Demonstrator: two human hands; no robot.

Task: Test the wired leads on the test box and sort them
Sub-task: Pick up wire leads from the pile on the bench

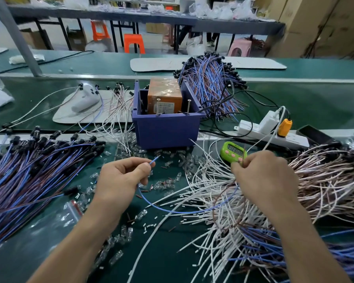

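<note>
My left hand (119, 176) pinches a thin blue wire lead (180, 212) near its tip; it sags across to my right hand (262, 176), which grips its far end.

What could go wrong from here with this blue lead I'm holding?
1. The blue lead, pinched by the left hand, loops through the white leads toward the right hand; lifting it may drag them into a tangle.
2. Loose bulbs lie between the hands and could get knocked or crushed.

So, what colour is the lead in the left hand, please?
The lead is blue; head view.
</note>
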